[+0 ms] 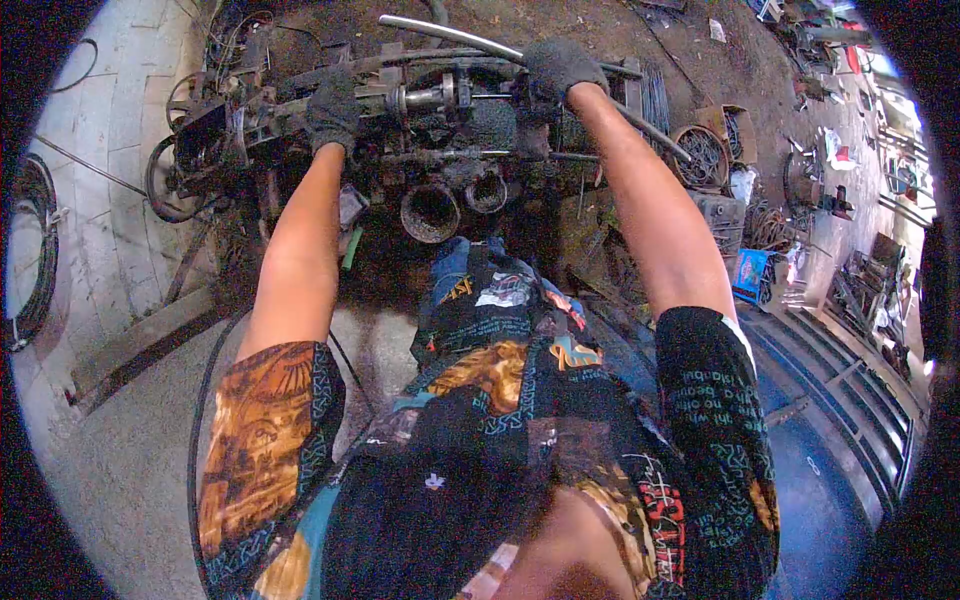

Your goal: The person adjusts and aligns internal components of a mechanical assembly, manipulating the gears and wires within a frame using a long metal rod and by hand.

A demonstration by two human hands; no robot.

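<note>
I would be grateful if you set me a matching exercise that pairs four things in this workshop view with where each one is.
Things:
1. left hand
2. right hand
3. blue crate
4. black cable coil

Places:
A. at the far left edge of the view, on pale paving
B. gloved, closed on the bright metal rod at the top of the machine
C. at the right of the view, past the machine
D. gloved, gripping the machine's left side

Pairs: 1-D, 2-B, 3-C, 4-A
</note>
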